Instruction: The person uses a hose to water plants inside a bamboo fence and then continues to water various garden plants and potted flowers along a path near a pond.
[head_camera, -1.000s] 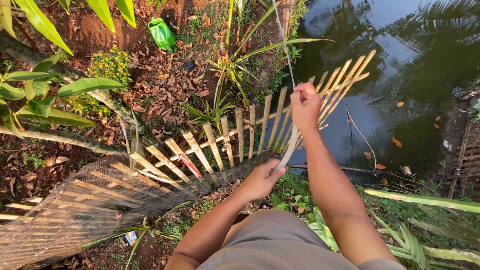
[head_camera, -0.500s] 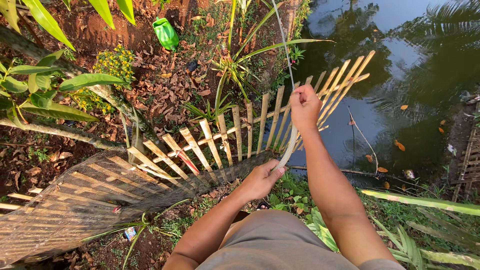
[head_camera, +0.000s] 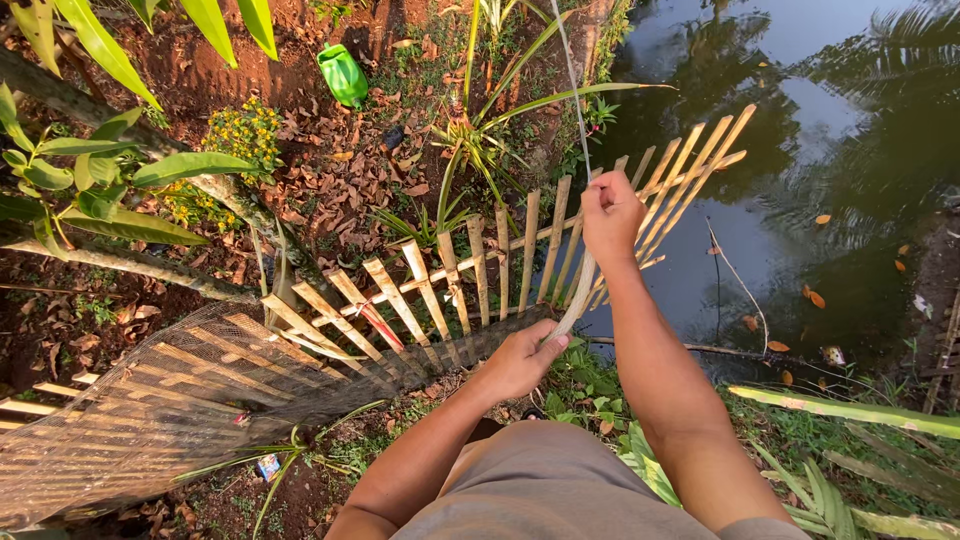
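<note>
My right hand (head_camera: 611, 214) is raised in front of me, fist closed around a long thin pale strip (head_camera: 580, 282) that runs up past it toward the top of the view. Lower down, my left hand (head_camera: 522, 361) pinches the same strip near its bottom end. Both hands hover just above a low bamboo slat fence (head_camera: 470, 270) that curves along the bank. A dark mesh net (head_camera: 180, 405) is draped over the fence's left part.
A pond (head_camera: 790, 150) with floating leaves lies beyond the fence on the right. A green watering can (head_camera: 343, 73) sits on leaf-strewn soil at the top. A leaning trunk (head_camera: 150, 150), yellow flowers (head_camera: 238, 130) and leafy plants fill the left; grass grows by my feet.
The view has drifted slightly, shifting the scene right and down. Both hands keep their grip on the strip in nearly the same pose.
</note>
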